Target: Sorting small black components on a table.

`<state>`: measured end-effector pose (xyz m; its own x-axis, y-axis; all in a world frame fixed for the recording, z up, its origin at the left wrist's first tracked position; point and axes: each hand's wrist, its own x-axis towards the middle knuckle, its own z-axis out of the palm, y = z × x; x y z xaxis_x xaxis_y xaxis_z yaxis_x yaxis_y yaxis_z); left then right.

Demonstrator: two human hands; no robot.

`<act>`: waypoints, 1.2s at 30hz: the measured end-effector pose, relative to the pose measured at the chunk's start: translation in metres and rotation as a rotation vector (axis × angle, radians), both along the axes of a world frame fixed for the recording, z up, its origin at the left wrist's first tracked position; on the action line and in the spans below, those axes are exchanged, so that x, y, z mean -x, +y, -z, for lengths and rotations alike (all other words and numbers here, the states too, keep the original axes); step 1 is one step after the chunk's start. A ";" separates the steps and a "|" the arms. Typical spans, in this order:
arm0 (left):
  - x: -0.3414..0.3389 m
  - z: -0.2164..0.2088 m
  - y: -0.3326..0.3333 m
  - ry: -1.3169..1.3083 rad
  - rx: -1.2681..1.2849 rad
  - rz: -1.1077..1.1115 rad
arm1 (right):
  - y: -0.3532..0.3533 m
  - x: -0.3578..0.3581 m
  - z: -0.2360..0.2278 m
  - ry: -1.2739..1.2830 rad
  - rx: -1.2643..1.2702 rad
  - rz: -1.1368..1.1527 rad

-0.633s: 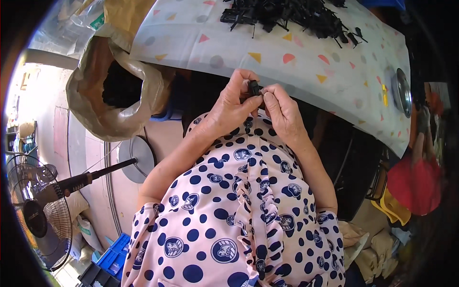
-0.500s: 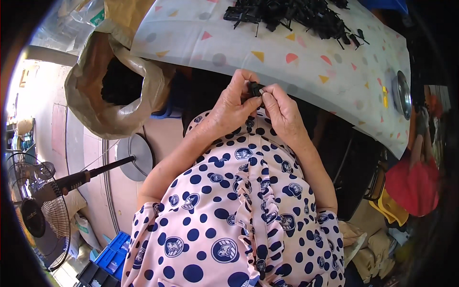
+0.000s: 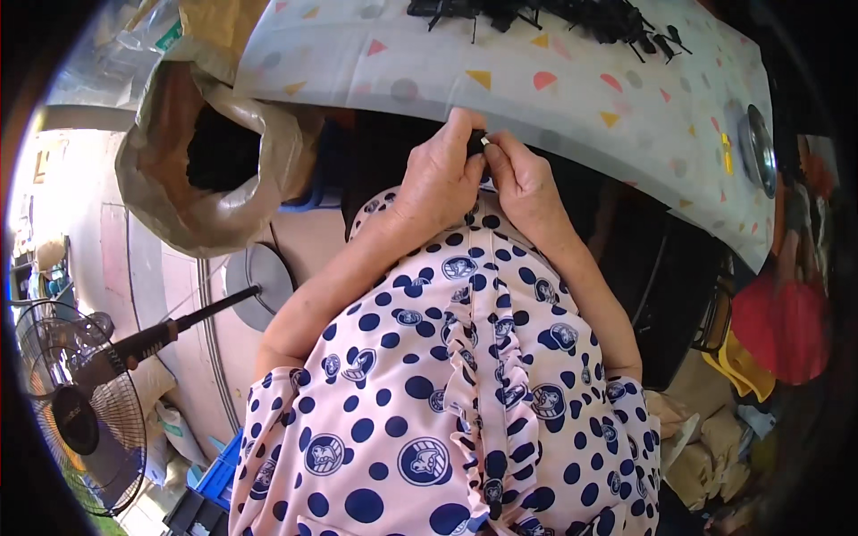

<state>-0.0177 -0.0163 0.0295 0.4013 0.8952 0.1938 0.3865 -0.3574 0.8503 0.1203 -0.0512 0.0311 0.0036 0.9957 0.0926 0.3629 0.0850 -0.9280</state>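
Close together at the near edge of the table, my two hands meet over a small black plastic piece [image 3: 476, 141]. My left hand [image 3: 438, 171] is closed around it, its fingers mostly hidden behind the thumb side. The right thumb and forefinger pinch at the piece's right end, where a small pale, shiny bit shows; my right hand [image 3: 525, 177] is otherwise curled. Exactly what kind of part it is cannot be made out. On the tabletop beyond lies a pile of similar-looking black pieces [image 3: 572, 18], some with thin stems sticking out.
A patterned cloth covers the table [image 3: 402, 67]. A shallow metal dish [image 3: 760, 152] rests at its right end, beside a small yellow item [image 3: 727, 154]. To my left stands an open sack [image 3: 201, 219] with black contents, a fan [image 3: 80, 420] and a blue crate [image 3: 219, 478]. Another person in red [image 3: 782, 330] is at far right.
Both hands have risen slightly, still together on the black piece. The left hand has turned so its back shows more. The whole view has shifted a little.
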 end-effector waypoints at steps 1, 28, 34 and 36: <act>-0.002 -0.002 0.002 0.008 -0.043 -0.019 | 0.002 0.000 -0.003 -0.004 0.019 0.022; 0.005 -0.013 0.000 -0.738 0.977 0.306 | 0.012 -0.035 0.026 0.821 0.362 -0.225; 0.004 0.000 -0.007 -0.280 0.429 0.229 | 0.010 -0.023 0.018 0.631 0.241 -0.150; 0.004 0.001 -0.009 -0.270 0.258 0.181 | 0.007 -0.021 0.018 0.521 0.209 -0.156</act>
